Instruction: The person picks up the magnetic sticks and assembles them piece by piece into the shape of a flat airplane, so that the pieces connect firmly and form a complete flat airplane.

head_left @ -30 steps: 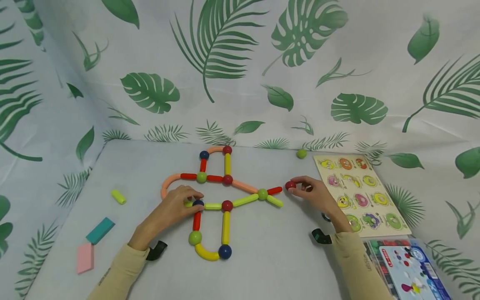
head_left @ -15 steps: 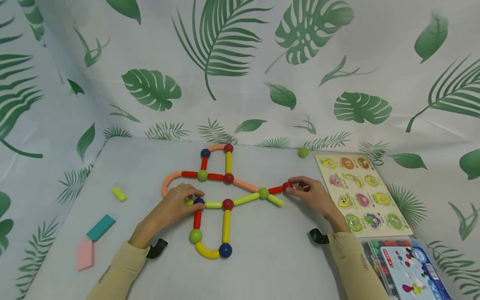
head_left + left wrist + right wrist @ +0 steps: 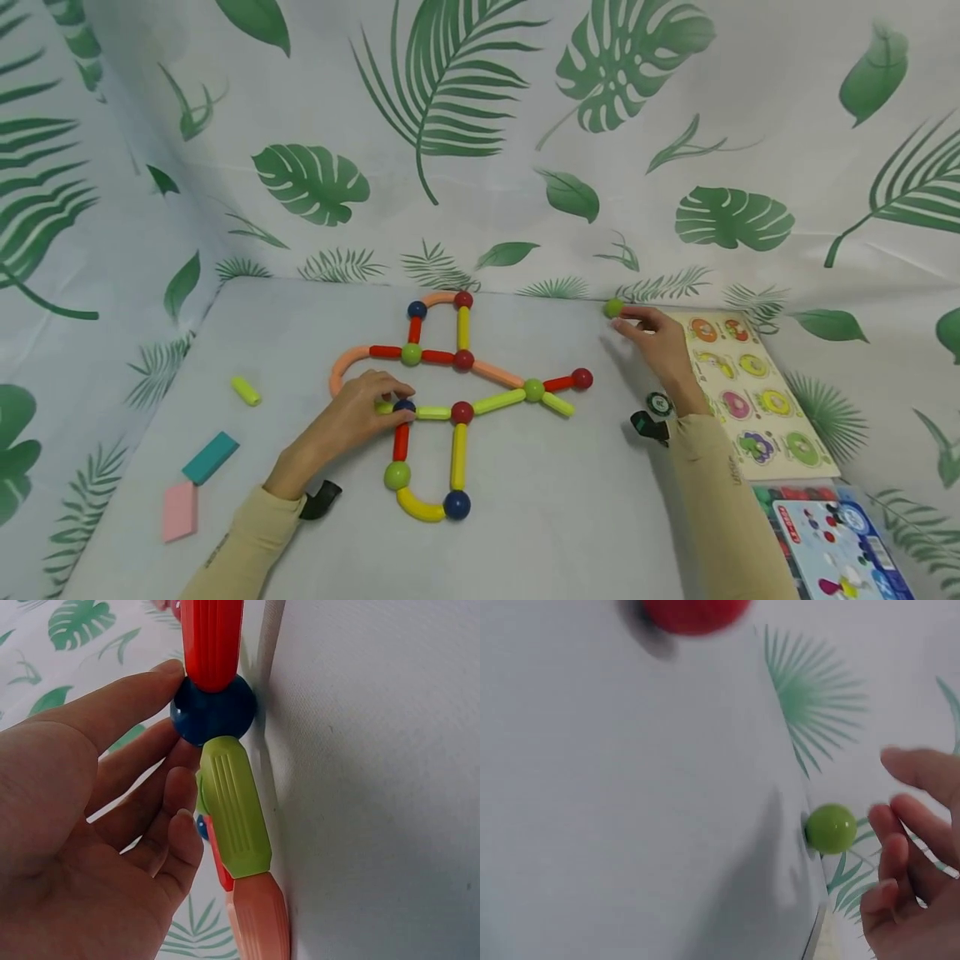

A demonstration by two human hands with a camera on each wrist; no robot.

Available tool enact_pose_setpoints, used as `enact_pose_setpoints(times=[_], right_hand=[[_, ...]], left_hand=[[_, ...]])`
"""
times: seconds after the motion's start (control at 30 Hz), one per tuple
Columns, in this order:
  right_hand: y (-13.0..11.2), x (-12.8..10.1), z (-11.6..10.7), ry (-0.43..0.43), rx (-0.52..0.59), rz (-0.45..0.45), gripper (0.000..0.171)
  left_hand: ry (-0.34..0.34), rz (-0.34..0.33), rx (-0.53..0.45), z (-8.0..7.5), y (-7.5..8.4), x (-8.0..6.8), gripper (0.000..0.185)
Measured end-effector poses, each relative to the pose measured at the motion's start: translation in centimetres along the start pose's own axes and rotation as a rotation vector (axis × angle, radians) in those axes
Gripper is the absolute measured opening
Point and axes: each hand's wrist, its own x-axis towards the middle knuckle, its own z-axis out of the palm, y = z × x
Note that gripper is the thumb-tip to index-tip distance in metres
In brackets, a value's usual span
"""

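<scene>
A flat figure of coloured rods and balls (image 3: 461, 412) lies mid-table. My left hand (image 3: 393, 400) rests at its left side, thumb and fingers pinching the blue ball (image 3: 405, 406) (image 3: 214, 712) where a red rod (image 3: 214, 637) and a lime rod (image 3: 234, 806) meet; a peach rod (image 3: 259, 919) lies beyond. A red ball (image 3: 581, 378) (image 3: 694, 611) sits on the tip of the figure's right red rod. My right hand (image 3: 626, 318) (image 3: 900, 825) is stretched out to the back, fingers loosely spread beside a loose green ball (image 3: 613, 307) (image 3: 830, 828), a small gap showing between them.
A wooden peg puzzle board (image 3: 780, 433) lies at the right, with a clear box of pieces (image 3: 832, 542) in front of it. At the left lie a loose lime rod (image 3: 246, 391), a teal block (image 3: 210, 457) and a pink block (image 3: 180, 511). Leaf-print cloth walls the back and sides.
My right hand set the red ball on the end of the right red rod, let it go, and moved back toward the green ball. The left hand stayed on the blue ball.
</scene>
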Motion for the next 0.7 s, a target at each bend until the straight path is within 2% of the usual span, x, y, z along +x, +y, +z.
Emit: enact_pose_setpoints(times=[0.07,0.17,0.47,0.7], right_hand=[[0.1,1.0,-0.3,0.031,0.017,0.023,0.055],[0.2,2.1,-0.5,0.030,0.001,0.047,0.056],[0.7,4.0,0.6,-0.032,-0.017,0.135,0.064],[1.2,4.4,1.2,-0.024,-0.077,0.101,0.061]], left_hand=[[-0.001,-0.001,0.000,0.1,0.0,0.0,0.033],[-0.003,-0.009,-0.002,0.1,-0.1,0.0,0.034],[0.004,-0.015,0.007,0.1,0.0,0.1,0.034],[0.012,-0.019,0.019,0.1,0.0,0.0,0.034]])
